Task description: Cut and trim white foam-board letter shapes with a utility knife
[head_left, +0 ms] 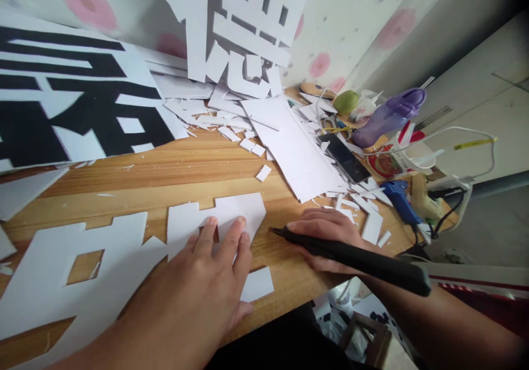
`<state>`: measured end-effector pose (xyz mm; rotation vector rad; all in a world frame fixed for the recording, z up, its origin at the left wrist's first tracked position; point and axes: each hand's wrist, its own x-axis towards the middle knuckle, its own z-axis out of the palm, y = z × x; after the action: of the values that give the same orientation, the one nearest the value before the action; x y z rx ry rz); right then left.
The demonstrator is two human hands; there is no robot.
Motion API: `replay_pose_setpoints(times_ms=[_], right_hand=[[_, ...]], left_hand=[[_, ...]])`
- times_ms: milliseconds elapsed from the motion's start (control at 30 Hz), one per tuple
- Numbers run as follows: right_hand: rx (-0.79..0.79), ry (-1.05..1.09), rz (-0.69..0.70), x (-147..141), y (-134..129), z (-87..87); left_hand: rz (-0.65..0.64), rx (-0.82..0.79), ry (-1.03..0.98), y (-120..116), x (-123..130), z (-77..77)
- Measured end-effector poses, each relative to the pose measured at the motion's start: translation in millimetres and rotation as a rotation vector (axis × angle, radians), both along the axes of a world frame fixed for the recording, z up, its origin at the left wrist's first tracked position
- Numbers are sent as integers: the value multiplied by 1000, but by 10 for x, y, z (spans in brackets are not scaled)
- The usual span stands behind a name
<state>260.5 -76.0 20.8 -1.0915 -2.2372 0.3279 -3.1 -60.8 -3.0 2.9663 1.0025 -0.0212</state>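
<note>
My left hand (210,276) lies with fingers spread on a cut white foam board piece (184,222), pressing it to the wooden table. In my right hand (326,232) is a black craft knife (355,257), its narrow tip pointing left, just right of the board and apart from it. A larger cut board shape with a square hole (45,249) lies at the left, up against the piece under my left hand. By my left thumb is a small white offcut (259,283).
Behind stand a white cut-out character (252,39) and a black-and-white printed sheet (103,111). White scraps, a board strip (303,155), a phone (345,158), a purple bottle (388,117), a paper bowl (397,158) and a blue glue gun (400,202) crowd the right.
</note>
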Motion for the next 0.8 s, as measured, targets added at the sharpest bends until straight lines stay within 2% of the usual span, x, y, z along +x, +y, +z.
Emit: replay_pose_setpoints(times_ms=[133, 333, 633, 800], right_hand=[[-26, 151, -239, -53, -58, -22], [-52, 140, -74, -280, 138, -21], [-136, 112, -98, -272, 232, -125], [-97, 55, -123, -273, 239, -180]], left_hand=[[-1, 27, -5, 11, 15, -8], [-6, 68, -23, 21, 30, 25], [-27, 21, -18, 10, 17, 46], [-22, -4, -29, 1, 8, 36]])
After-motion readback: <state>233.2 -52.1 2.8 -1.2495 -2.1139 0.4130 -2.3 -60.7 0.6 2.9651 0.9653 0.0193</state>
